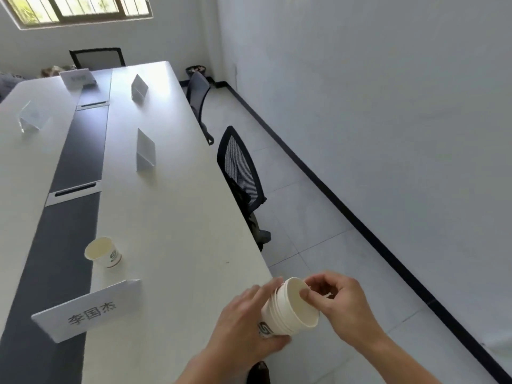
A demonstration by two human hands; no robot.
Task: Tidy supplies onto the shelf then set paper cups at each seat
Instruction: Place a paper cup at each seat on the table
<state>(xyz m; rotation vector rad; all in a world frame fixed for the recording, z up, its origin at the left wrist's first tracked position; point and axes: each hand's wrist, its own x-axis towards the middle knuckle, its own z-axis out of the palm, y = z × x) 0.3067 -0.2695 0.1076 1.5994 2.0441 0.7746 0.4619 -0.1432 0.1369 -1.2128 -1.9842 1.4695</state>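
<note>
Paper cups stacked, gripped by left hand, right hand pinching top rim

Near name card on the table: 李国杰, dark characters on white. Paper cup behind it: printed swirl logo, no legible lettering (same mark on the stacked cups). Far card: print too blurred to read.

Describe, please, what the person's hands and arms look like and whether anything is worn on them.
The left hand and right hand are bare: no gloves, and no ring, watch or bracelet shows. The left forearm and right forearm are uncovered down to the picture's bottom edge, so no sleeve is in view.
</note>
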